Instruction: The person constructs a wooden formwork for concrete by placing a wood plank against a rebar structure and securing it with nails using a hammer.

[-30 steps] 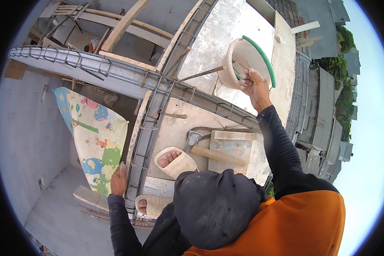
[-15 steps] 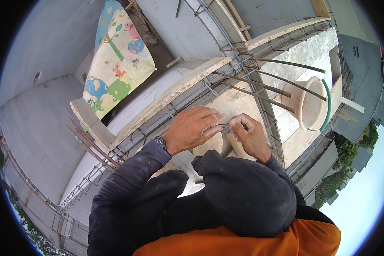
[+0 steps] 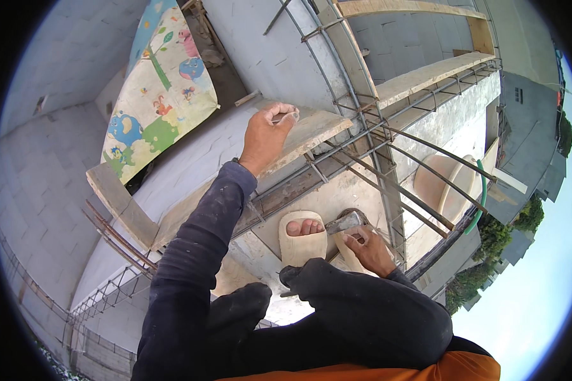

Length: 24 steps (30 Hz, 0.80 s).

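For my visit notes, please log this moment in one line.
left hand: by wooden board, fingers curled; right hand: at hatchet head, grip unclear; pale bucket: right side

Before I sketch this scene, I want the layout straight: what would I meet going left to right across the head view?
Cartoon-patterned sheet → left hand → pale sandal with toes showing → right hand → pale bucket.

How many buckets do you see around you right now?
1: a pale bucket at the picture's right, above and right of the right hand, partly behind steel bars. Others could be hidden behind the boards or walls.
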Tool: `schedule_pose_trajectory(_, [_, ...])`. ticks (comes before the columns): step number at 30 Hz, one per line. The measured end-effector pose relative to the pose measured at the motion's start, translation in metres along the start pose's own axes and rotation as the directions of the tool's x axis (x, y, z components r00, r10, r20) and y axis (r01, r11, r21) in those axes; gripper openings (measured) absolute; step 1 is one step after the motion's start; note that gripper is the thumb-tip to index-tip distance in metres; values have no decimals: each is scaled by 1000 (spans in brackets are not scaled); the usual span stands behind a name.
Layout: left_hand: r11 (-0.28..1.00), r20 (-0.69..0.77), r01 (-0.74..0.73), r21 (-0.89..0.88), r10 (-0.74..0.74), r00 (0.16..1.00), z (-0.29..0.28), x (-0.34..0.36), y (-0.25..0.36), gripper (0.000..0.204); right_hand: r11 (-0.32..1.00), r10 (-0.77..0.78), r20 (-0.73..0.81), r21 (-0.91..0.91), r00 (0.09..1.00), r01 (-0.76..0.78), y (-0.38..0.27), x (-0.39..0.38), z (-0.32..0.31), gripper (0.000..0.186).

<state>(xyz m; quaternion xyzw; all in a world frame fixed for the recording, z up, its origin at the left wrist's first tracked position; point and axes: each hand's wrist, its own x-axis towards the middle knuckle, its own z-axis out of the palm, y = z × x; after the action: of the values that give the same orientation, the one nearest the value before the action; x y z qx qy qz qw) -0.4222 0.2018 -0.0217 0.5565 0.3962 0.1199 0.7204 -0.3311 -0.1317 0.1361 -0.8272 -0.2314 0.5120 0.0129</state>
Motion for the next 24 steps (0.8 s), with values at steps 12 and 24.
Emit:
schedule_pose_trajectory(12, [883, 82, 420, -211, -412, 908, 77, 106, -100, 16, 970, 181, -136, -137, 974, -200, 67, -18, 72, 49])
schedule_pose_trajectory(24, [860, 59, 447, -244, -447, 893, 92, 114, -130, 15, 871, 267, 233, 357, 935, -338, 2, -82, -59, 48])
